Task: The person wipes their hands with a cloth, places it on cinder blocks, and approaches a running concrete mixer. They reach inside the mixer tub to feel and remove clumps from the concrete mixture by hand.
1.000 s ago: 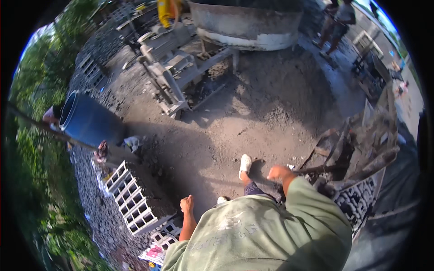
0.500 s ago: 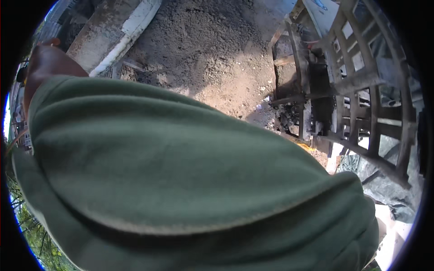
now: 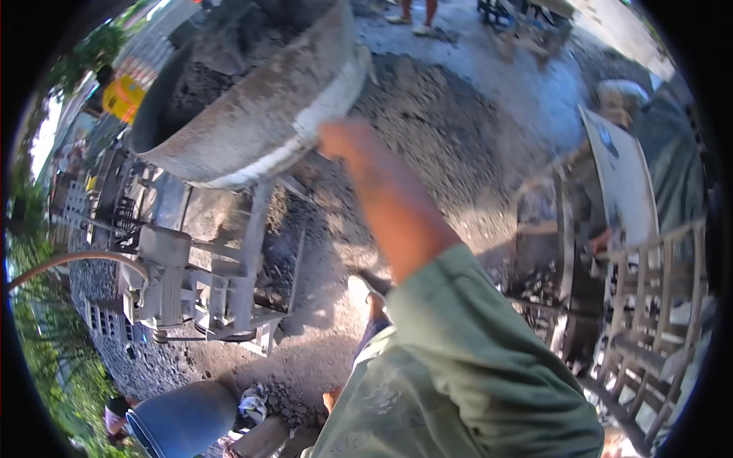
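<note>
My right arm, in a green sleeve, reaches up and leftward across the middle. Its hand [image 3: 341, 139] is smeared by motion and lies at the outer side of a tilted concrete mixer drum [image 3: 244, 122], near the pale ring round it. Whether it touches the drum or grips anything, I cannot tell. Grey, rough material shows inside the drum's mouth. Beneath the drum stands a metal frame [image 3: 256, 267] with a dusty motor [image 3: 164, 256]. My left hand cannot be made out; a small patch of skin by my shirt's edge could be a foot or a hand.
A sand heap [image 3: 427, 122] spreads beyond my hand. To the right are a wooden slatted frame [image 3: 622, 343], a pale board [image 3: 622, 179] and a person in dark clothing [image 3: 672, 145]. A blue barrel [image 3: 183, 420] lies lower left. A cable [image 3: 76, 259] runs to the motor.
The view has swung, bringing the drum, motor and barrel into sight. My right arm, whose sleeve filled the picture, now stretches out toward the drum.
</note>
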`<action>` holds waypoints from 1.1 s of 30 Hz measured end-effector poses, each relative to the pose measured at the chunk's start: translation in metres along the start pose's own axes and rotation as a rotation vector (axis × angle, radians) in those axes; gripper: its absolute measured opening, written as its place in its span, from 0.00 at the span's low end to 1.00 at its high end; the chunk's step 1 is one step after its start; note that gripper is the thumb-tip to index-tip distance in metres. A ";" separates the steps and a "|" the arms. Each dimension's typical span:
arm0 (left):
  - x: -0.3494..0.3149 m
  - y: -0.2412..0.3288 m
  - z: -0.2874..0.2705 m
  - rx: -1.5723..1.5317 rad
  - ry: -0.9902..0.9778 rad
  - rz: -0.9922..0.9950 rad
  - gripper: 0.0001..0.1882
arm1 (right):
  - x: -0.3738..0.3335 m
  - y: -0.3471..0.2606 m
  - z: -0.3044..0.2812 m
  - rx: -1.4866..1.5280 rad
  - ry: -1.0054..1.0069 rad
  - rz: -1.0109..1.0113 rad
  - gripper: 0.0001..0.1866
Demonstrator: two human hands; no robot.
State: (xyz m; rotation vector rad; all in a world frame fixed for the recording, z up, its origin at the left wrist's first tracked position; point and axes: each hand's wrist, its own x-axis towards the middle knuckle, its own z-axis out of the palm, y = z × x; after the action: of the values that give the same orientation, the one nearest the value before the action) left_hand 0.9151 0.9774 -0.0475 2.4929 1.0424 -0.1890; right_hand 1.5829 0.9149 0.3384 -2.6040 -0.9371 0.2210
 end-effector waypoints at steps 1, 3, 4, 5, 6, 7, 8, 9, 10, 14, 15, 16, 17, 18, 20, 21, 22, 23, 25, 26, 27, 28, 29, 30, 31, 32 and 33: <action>0.009 -0.009 -0.011 0.045 0.100 0.013 0.15 | 0.000 0.018 0.041 0.009 -0.091 -0.082 0.16; 0.055 0.003 -0.025 -0.096 0.040 -0.203 0.14 | -0.039 0.133 0.144 -0.011 -0.362 0.032 0.19; 0.089 0.063 -0.055 -0.228 -0.124 -0.517 0.13 | -0.093 0.208 0.205 -0.048 -0.351 0.120 0.19; 0.137 0.096 -0.067 -0.224 -0.196 -0.428 0.14 | -0.151 0.300 0.263 -0.324 -0.698 -0.003 0.19; 0.182 0.124 -0.055 -0.353 -0.240 -0.359 0.14 | -0.263 0.407 0.281 -0.297 -0.601 0.221 0.16; 0.184 0.087 -0.080 -0.342 -0.080 -0.481 0.13 | -0.235 0.342 0.314 0.155 -0.744 -0.077 0.17; 0.186 0.071 -0.091 -0.366 0.037 -0.543 0.13 | -0.237 0.298 0.287 0.663 -0.981 -0.235 0.18; 0.198 0.078 -0.099 -0.277 0.073 -0.567 0.13 | -0.251 0.242 0.197 1.044 -1.252 -0.292 0.19; 0.238 0.110 -0.106 -0.262 -0.054 -0.568 0.16 | -0.300 0.257 0.185 0.861 -1.130 -0.103 0.19; 0.347 0.167 -0.142 -0.210 -0.182 -0.480 0.18 | -0.348 0.272 0.253 0.420 -0.783 0.476 0.19; 0.377 0.165 -0.140 -0.135 -0.111 -0.390 0.18 | -0.344 0.273 0.267 0.394 -0.742 0.523 0.19; 0.410 0.150 -0.126 -0.046 -0.050 -0.310 0.18 | -0.339 0.276 0.278 0.372 -0.721 0.543 0.19; 0.441 0.145 -0.123 0.069 -0.023 -0.206 0.18 | -0.337 0.282 0.292 0.344 -0.709 0.543 0.19; 0.449 0.227 -0.169 -0.170 0.067 -0.273 0.17 | -0.341 0.298 0.309 0.278 -0.673 0.571 0.19; 0.453 0.305 -0.254 -0.389 0.151 -0.304 0.15 | -0.319 0.333 0.340 0.081 -0.675 0.399 0.19; 0.471 0.294 -0.252 -0.386 0.268 -0.192 0.13 | -0.295 0.365 0.347 -0.105 -0.687 0.235 0.19; 0.495 0.297 -0.248 -0.429 0.429 -0.139 0.14 | -0.271 0.405 0.354 -0.344 -0.674 0.075 0.19; 0.519 0.316 -0.257 -0.369 0.622 -0.016 0.16 | -0.195 0.375 0.326 0.125 -0.155 0.418 0.19; 0.532 0.350 -0.306 -0.386 0.683 0.026 0.20 | -0.057 0.365 0.247 -0.093 -0.335 0.377 0.20; 0.541 0.355 -0.331 -0.419 0.727 0.045 0.21 | 0.006 0.339 0.192 0.057 -0.118 0.397 0.21; 0.560 0.370 -0.354 -0.477 0.740 0.095 0.21 | 0.047 0.368 0.185 0.092 0.055 0.358 0.23; 0.563 0.370 -0.374 -0.537 0.846 0.075 0.22 | 0.104 0.305 0.125 0.371 0.148 0.493 0.25; 0.568 0.372 -0.392 -0.614 0.934 0.056 0.23 | 0.137 0.232 0.051 0.556 0.224 0.479 0.26; 0.579 0.381 -0.415 -0.635 0.988 0.097 0.23 | 0.172 0.237 0.043 0.553 0.352 0.402 0.25; 0.591 0.377 -0.433 -0.645 1.055 0.117 0.24 | 0.202 0.220 0.022 0.597 0.407 0.282 0.25; 0.605 0.368 -0.449 -0.730 1.092 0.154 0.25 | 0.227 0.198 0.004 0.639 0.457 0.159 0.25; 0.620 0.363 -0.465 -0.818 1.127 0.199 0.26 | 0.252 0.183 -0.006 0.679 0.494 0.079 0.26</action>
State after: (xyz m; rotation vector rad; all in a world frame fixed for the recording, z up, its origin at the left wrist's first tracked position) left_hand 1.5920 1.3542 0.3155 1.7792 0.8997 1.5154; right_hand 1.8848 0.9435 0.2673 -1.9280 -0.4701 -0.0793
